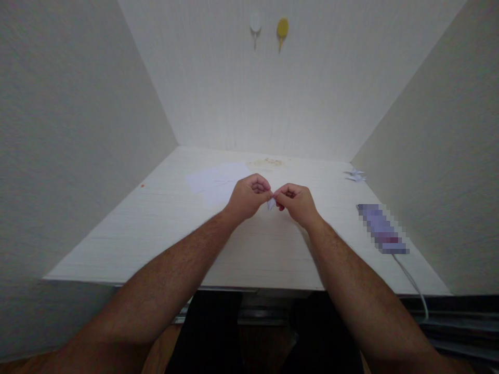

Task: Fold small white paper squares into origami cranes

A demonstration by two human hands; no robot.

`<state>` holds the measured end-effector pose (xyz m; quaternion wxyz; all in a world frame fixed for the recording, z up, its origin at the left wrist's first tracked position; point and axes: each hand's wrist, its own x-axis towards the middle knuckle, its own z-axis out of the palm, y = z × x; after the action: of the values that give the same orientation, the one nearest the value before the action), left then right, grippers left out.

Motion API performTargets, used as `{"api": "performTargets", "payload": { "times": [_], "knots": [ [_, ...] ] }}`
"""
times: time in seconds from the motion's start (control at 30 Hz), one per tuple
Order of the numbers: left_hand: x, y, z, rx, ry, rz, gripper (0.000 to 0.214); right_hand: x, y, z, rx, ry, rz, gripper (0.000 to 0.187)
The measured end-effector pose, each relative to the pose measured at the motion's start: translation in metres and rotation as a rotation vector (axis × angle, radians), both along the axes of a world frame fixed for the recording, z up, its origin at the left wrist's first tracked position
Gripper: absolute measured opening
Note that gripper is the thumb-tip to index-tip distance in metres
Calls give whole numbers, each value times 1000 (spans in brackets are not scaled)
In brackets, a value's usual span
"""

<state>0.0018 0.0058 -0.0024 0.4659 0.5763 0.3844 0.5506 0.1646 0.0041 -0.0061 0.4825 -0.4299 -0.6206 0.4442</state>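
Pinching a small folded paper [271, 204], left hand [249, 196] and right hand [298, 201], each grip closed

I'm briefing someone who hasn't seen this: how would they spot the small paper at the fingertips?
Start at the white table, then find the left hand and right hand meeting near its middle. The small pointed paper shows at their fingertips. Unlike the flat sheets and the folded papers by the right wall, it is held.

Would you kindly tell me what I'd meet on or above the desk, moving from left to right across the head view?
Orange speck, white paper sheets, left hand, small folded paper, right hand, origami cranes, phone, white cable.
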Motion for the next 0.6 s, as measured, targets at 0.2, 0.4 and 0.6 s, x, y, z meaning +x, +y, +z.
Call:
{"api": "performTargets", "payload": {
  "times": [0.2,0.4,0.6],
  "knots": [
    [1,1,-1,14,6,34,19,0,0,2,29,16,-27,25],
    [-2,-1,2,38,64,46,12,0,1,2,-27,141,42,28],
    [-3,-1,4,31,1,-20,14,1,1,0,-45,178,70,27]
  ]
}}
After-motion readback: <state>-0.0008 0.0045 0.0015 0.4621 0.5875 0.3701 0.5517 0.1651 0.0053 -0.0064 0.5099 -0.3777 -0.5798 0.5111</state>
